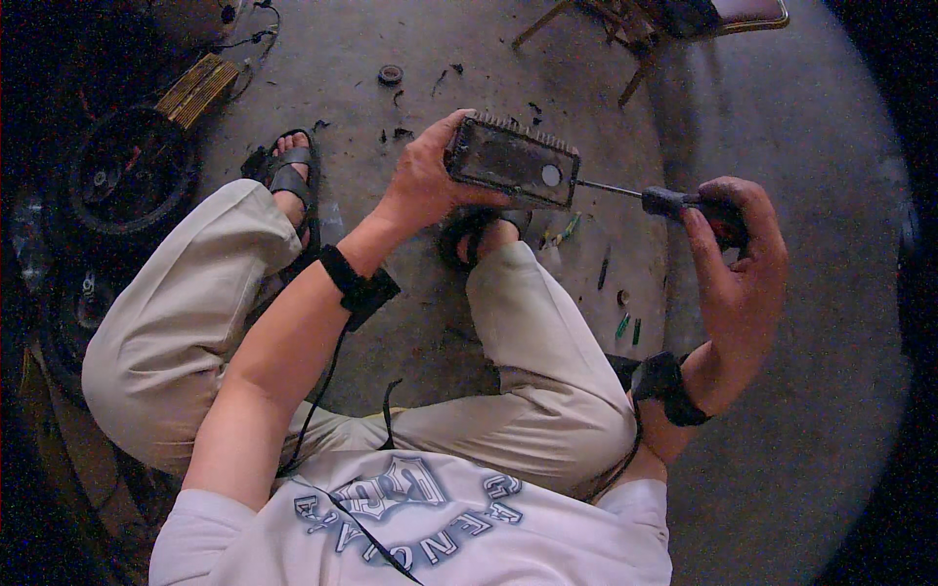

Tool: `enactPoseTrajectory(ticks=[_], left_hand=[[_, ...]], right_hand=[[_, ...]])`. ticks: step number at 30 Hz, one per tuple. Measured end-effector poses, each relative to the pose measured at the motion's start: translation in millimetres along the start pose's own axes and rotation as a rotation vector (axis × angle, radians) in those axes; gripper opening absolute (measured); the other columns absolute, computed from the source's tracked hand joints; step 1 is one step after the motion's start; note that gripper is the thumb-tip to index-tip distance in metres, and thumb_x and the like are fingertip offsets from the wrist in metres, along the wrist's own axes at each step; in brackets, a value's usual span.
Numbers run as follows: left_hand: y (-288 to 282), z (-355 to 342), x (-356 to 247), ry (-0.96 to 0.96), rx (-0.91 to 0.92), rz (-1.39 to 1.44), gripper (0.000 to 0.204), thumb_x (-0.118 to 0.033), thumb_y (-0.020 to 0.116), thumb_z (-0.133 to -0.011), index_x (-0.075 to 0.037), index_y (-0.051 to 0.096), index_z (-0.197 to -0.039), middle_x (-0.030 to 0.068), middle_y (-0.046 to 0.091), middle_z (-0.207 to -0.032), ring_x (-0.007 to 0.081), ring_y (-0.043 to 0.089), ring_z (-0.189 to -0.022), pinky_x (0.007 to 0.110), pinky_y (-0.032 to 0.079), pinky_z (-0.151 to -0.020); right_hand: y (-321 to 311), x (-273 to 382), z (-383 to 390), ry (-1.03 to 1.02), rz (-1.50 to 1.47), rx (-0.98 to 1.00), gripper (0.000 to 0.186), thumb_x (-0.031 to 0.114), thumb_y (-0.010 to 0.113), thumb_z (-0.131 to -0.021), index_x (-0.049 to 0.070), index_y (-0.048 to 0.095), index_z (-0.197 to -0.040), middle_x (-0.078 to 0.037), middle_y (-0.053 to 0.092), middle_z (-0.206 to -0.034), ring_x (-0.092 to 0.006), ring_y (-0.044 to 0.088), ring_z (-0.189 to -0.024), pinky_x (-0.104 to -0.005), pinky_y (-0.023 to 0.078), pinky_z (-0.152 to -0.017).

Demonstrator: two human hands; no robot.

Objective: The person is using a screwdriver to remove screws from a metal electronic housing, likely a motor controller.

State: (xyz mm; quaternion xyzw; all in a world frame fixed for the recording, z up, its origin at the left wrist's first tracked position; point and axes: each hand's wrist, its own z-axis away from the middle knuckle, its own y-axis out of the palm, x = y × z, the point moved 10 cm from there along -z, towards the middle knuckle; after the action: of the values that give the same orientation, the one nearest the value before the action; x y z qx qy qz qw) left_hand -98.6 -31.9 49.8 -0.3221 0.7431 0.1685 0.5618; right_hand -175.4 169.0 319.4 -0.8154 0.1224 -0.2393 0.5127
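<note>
Your pale printed shirt (410, 527) fills the bottom edge, beige trousers (195, 322) above it. Frame center-top: dark finned box (511, 161), held up off the floor. Your left hand (427, 181) has fingers wrapped round its left end. Screwdriver (650, 199) tip meets the box's right end; your right hand (740, 249), center-right, is curled tight on the handle. Concrete floor (782, 391) w/ small green bits (622, 325) below the tool. Tyre (122, 176) upper left, chair (655, 24) top edge.

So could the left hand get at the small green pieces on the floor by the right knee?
Probably not as things stand: the left hand is shut on the black finned box, and the green pieces lie beyond the right knee.
</note>
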Motion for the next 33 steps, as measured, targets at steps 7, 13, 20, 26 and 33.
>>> enactPoseTrajectory(ticks=[7,13,20,26,33], left_hand=[[1,1,9,-0.039,0.016,-0.004,0.112,-0.045,0.104,-0.055,-0.007,0.053,-0.148,0.0116,0.071,-0.13,0.026,0.069,-0.12,0.039,0.055,-0.104],[2,2,11,-0.025,0.029,0.005,0.112,-0.043,0.104,-0.055,-0.007,0.052,-0.148,0.0128,0.072,-0.129,0.0258,0.07,-0.119,0.038,0.055,-0.104],[1,4,8,-0.004,0.019,-0.028,0.11,-0.039,0.103,-0.058,-0.006,0.051,-0.149,0.0135,0.072,-0.126,0.0261,0.071,-0.116,0.039,0.056,-0.102],[1,3,8,0.006,0.014,-0.048,0.111,-0.041,0.103,-0.057,-0.006,0.051,-0.149,0.0143,0.072,-0.126,0.0287,0.07,-0.118,0.04,0.055,-0.102],[0,3,3,0.025,0.003,-0.099,0.111,-0.044,0.103,-0.055,-0.008,0.053,-0.148,0.0159,0.07,-0.132,0.0326,0.067,-0.123,0.041,0.053,-0.106]], right_hand=[[2,0,1,-0.015,-0.017,-0.012,0.02,0.003,0.076,-0.089,0.004,0.067,-0.107,-0.006,0.067,-0.096,-0.014,0.064,-0.081,-0.0292,0.052,-0.074],[5,2,3,0.021,0.032,0.037,0.018,0.006,0.074,-0.094,0.004,0.066,-0.11,-0.003,0.065,-0.096,-0.0114,0.06,-0.087,-0.0252,0.049,-0.08],[5,3,3,0.042,0.009,0.024,0.017,0.006,0.074,-0.094,0.005,0.066,-0.109,-0.003,0.066,-0.096,-0.0109,0.06,-0.086,-0.0256,0.049,-0.079],[4,3,4,0.025,0.026,0.029,0.018,0.004,0.074,-0.092,0.003,0.066,-0.108,-0.005,0.066,-0.096,-0.0125,0.062,-0.085,-0.0275,0.051,-0.077],[2,-5,6,0.053,0.029,0.021,0.018,0.003,0.075,-0.09,0.002,0.066,-0.106,-0.006,0.066,-0.094,-0.0136,0.062,-0.081,-0.0292,0.052,-0.073]])
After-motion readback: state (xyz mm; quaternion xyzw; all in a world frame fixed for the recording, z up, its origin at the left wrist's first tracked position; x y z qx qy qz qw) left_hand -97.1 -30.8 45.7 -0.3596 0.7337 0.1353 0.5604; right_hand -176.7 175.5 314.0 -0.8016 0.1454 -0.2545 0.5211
